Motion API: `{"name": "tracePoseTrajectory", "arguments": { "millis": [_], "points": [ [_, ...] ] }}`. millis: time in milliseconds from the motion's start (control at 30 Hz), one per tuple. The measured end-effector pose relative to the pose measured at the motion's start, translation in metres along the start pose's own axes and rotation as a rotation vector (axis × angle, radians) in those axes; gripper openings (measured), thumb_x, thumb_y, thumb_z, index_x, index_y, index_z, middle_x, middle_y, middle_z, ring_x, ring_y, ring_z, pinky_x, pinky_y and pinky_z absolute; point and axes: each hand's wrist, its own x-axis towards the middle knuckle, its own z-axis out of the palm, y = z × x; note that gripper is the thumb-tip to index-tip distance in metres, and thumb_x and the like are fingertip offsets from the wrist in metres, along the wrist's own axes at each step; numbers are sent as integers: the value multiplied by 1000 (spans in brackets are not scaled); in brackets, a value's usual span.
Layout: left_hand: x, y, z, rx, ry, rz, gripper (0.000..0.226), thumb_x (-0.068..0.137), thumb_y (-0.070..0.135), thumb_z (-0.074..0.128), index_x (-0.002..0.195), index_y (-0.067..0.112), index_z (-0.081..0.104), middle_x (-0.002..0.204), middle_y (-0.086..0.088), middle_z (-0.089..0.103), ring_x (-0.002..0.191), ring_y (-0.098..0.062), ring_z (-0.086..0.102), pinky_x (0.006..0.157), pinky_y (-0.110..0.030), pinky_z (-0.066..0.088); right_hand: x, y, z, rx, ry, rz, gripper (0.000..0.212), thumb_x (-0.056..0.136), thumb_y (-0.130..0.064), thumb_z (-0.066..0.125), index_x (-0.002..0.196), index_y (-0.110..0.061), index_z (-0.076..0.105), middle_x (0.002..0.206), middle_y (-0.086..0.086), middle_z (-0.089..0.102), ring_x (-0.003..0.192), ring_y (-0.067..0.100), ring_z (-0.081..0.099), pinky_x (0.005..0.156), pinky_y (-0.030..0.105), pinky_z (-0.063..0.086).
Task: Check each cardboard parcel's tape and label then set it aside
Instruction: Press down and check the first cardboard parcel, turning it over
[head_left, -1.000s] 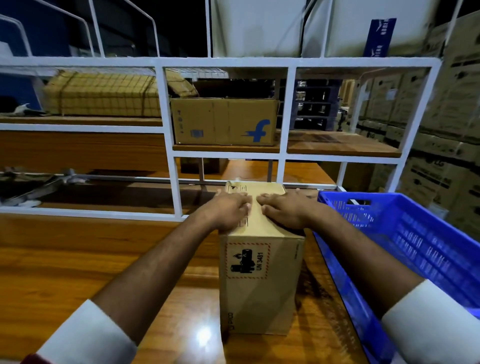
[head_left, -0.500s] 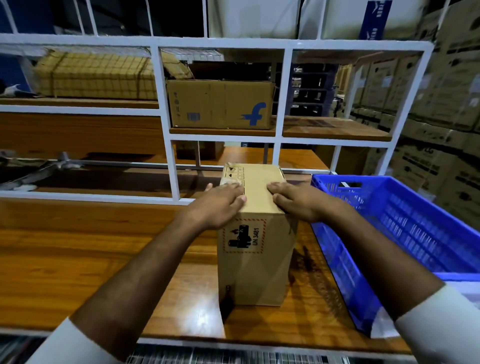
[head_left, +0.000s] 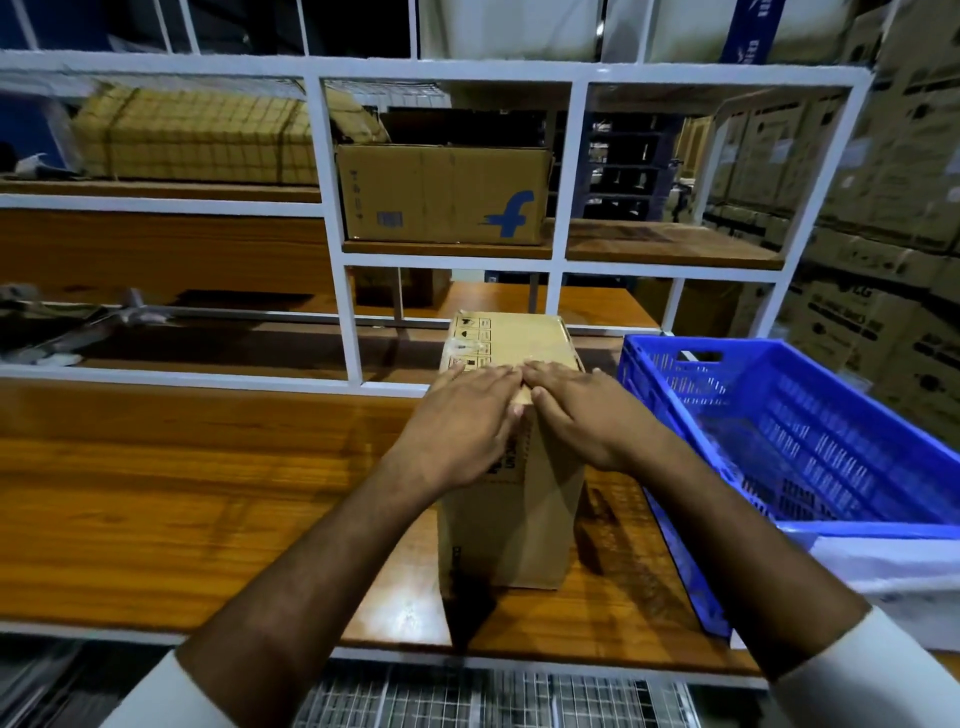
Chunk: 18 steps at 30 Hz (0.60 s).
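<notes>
a tall brown cardboard parcel (head_left: 511, 499) stands upright on the glossy orange-brown wooden tabletop (head_left: 171, 509), just beside the blue perforated plastic crate (head_left: 810, 431) on its right and in front of the white metal shelf frame (head_left: 332, 228). the person's left hand (head_left: 462, 423) lies flat on the near left part of the parcel's top, fingers straight and together, gripping nothing; the right hand (head_left: 582, 410) lies the same way on the near right part, fingertips of the two hands almost meeting over the middle of the top face. clear tape (head_left: 470, 345) glints across the top beyond the fingers, near a printed block of handling symbols (head_left: 474, 332); a hazard label (head_left: 509, 462) on the front face is largely covered by the left hand. the step in hand appears to be the tape check. to do it well, the palms should press along the whole seam with even pressure, out to both ends where the tape turns over the edges, feeling for lifted or bubbled spots. the parcel is tall and narrow, so pressure should go straight down rather than forward, lest it tip toward the shelf. the left hand should then clear the front face so the label can be read in full before the parcel is set aside.
</notes>
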Motion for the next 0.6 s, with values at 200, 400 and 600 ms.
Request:
{"name": "tracePoseTrajectory", "arguments": {
  "millis": [200,400,600],
  "points": [
    [-30,-5,5,-73,174,-95,47,105,40,32,151,31,32,157,10,33,146,-6,21,122,-37,5,-36,4,-8,-61,14,45,52,105,-45,27,155,-32,22,161,-8,24,149,11,19,122,51,13],
    [-36,3,21,-289,298,-193,43,104,37,36,146,29,41,153,10,38,145,-8,20,116,-35,20,-28,5,-15,-42,72,21,49,104,-48,28,148,-30,40,155,-8,39,142,11,33,121,47,16],
    [-32,1,30,-400,299,-190,43,105,41,34,145,28,41,155,10,32,146,-5,9,112,-27,13,5,40,-16,143,-48,28,48,105,-50,26,150,-37,35,162,-5,25,149,17,20,120,45,20]
  ]
}}
